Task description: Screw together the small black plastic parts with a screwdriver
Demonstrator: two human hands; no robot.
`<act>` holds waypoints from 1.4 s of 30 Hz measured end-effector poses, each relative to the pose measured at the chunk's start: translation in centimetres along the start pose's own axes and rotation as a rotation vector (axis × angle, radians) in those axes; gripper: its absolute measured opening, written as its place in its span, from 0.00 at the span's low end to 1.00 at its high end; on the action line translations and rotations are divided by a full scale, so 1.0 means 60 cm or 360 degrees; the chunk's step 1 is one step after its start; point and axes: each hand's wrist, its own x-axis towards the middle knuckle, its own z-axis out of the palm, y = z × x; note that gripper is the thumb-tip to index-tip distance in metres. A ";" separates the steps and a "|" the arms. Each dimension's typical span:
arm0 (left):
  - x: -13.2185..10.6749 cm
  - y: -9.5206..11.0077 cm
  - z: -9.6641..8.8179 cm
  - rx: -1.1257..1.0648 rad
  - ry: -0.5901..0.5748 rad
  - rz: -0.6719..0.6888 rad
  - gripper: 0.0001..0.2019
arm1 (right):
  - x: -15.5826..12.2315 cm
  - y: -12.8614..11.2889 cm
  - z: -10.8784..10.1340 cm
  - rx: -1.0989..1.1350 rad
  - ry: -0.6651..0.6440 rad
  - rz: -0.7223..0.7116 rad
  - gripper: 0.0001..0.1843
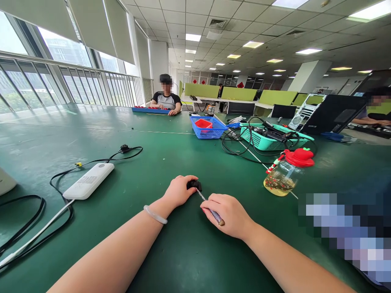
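Note:
My left hand [179, 190] rests on the green table [128, 130] with its fingers curled over a small black part [194, 185], pinning it down. My right hand [227, 213] is closed round a thin metal tool [210, 209] like a small screwdriver, held like a pen. The tool's tip reaches the black part. A pale bangle [155, 215] sits on my left wrist.
A white power bank [88, 181] with black and white cables lies at left. A glass jar with a red lid [285, 175] stands at right. Behind it stand a blue basket [207, 128], a teal basket of cables [269, 138] and a laptop [332, 114]. One person sits at the far end, another at right.

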 end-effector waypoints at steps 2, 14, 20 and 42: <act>0.000 0.000 0.001 -0.0001 0.0003 0.0000 0.20 | 0.000 0.000 0.000 0.0032 0.0016 0.0022 0.07; 0.001 0.003 -0.003 -0.0003 -0.0012 0.0015 0.17 | -0.003 0.000 0.007 0.0174 0.0254 0.0172 0.10; -0.001 0.004 -0.002 -0.0024 -0.0018 0.0015 0.17 | -0.004 0.001 0.006 0.0039 0.0380 0.0149 0.08; 0.007 -0.005 -0.002 -0.0139 -0.0039 0.0097 0.18 | -0.003 0.003 0.002 -0.0016 0.0353 0.0078 0.11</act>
